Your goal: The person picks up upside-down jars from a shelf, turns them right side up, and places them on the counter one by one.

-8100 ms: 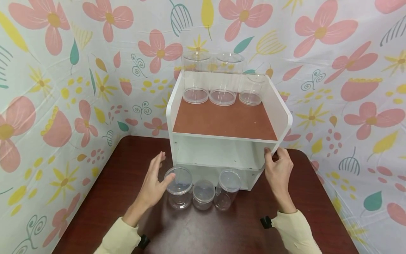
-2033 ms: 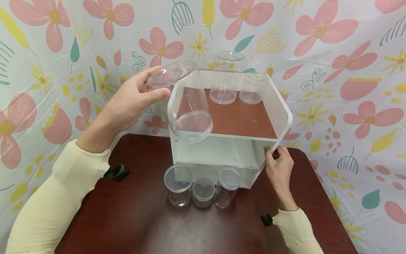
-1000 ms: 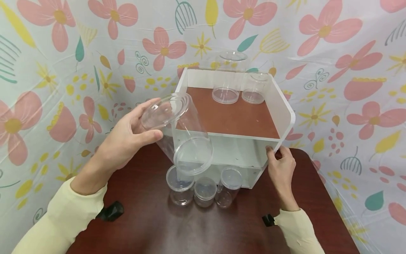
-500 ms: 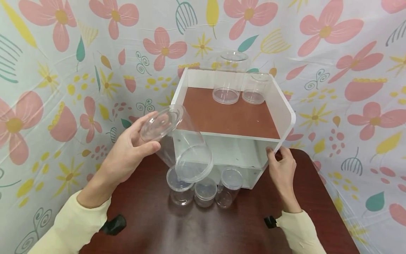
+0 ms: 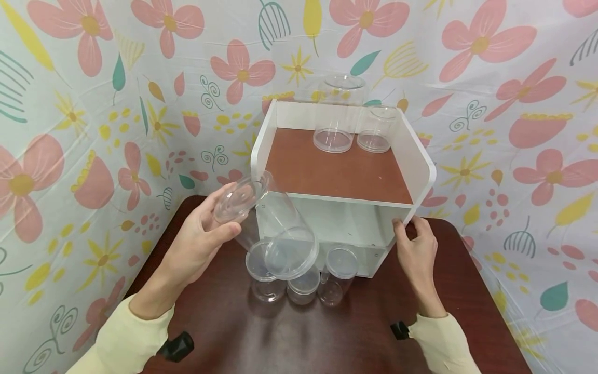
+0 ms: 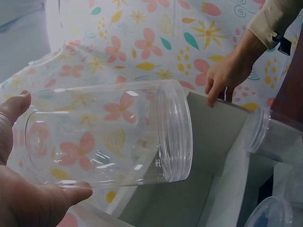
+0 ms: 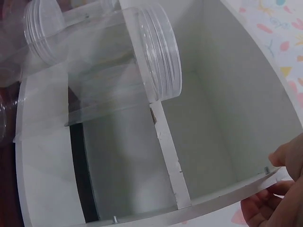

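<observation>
My left hand (image 5: pixel 193 244) grips a large clear plastic jar (image 5: pixel 275 213) by its base end, thumb on the near side. The jar is tilted, its lid end pointing down and to the right, in front of the white shelf unit (image 5: pixel 424 169). In the left wrist view the jar (image 6: pixel 99 137) looks empty, with its ribbed clear lid (image 6: pixel 176 132) on. My right hand (image 5: pixel 417 252) pinches the front edge of the unit's right side panel, its thumb on the inner face. The held jar overlaps two smaller lidded jars on the table in the head view.
Three lidded clear jars, left (image 5: pixel 268 292), middle (image 5: pixel 301 296) and right (image 5: pixel 333 291), stand before the unit on the dark red table (image 5: pixel 345 343). A tall jar (image 5: pixel 334 117) and a shorter jar (image 5: pixel 375 132) stand upside down on the brown top. Flowered cloth (image 5: pixel 163 93) hangs behind.
My left hand has taken the jar from the left of the unit's top and brought it down and forward, lately lowering it slightly to the right. My right hand keeps its grip.
</observation>
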Tool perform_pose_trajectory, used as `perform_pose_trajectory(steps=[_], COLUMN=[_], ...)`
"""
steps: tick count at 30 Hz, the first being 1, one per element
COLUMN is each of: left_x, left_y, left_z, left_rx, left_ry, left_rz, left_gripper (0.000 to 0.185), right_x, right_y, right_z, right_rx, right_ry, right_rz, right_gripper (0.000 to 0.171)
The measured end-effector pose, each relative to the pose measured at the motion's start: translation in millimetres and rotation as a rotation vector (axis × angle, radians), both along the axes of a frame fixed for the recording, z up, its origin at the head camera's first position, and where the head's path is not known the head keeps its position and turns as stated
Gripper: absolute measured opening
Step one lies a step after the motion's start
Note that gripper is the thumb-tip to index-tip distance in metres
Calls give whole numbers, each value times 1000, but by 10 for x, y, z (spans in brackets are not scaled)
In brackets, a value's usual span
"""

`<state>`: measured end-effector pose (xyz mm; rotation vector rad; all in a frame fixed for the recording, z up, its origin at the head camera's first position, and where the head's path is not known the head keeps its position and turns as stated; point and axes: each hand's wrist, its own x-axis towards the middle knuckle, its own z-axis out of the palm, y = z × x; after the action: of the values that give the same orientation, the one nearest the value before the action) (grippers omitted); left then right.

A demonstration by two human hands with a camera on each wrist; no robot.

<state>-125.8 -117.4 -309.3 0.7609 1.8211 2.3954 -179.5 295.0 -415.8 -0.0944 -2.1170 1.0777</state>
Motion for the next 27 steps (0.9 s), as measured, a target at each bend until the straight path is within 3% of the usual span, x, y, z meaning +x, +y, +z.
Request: perform_pose_trajectory(steps=[8, 16, 27], left_x=[-25, -46, -69], left_y=[31, 54, 110], left_z=[-157, -291, -427], left_rx=[38, 69, 84], left_ry=[-19, -51, -84], left_rz=[3, 18, 18], left_gripper=[75, 78, 84], right_x=[119, 259, 441], right_y=[-21, -30, -225], right_z=[-27, -37, -3], right_rx=[-3, -101, -125], right_ry=[23, 52, 20], right_rz=[3, -52, 0], right_gripper=[28, 31, 24])
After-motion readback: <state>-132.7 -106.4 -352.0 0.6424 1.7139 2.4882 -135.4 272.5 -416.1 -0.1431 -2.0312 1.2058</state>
